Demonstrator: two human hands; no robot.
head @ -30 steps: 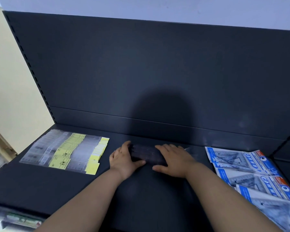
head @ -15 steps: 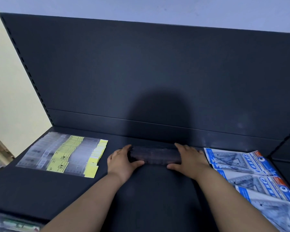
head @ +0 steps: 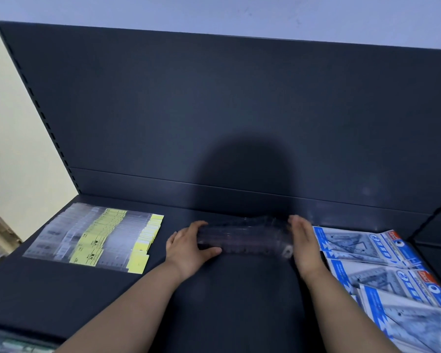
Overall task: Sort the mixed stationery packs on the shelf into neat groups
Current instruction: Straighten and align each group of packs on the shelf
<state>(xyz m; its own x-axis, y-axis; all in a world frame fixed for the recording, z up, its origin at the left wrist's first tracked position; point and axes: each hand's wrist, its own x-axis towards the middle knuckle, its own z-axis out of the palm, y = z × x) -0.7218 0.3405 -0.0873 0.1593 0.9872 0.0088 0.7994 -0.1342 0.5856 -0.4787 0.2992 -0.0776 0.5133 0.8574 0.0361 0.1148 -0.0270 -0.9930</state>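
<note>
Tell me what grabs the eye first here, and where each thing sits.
In the middle, the left hand grips one end of a bundle of clear packs while the right hand presses flat against the other end. Yellow-labelled packs lie fanned on the left of the dark shelf, and blue-and-white packs overlap on the right.

So the dark shelf [head: 61, 289] has yellow-label packs [head: 94, 235] fanned out on the left, a clear stack [head: 242, 238] mid-shelf, and blue packs [head: 382, 261] overlapping on the right.
</note>
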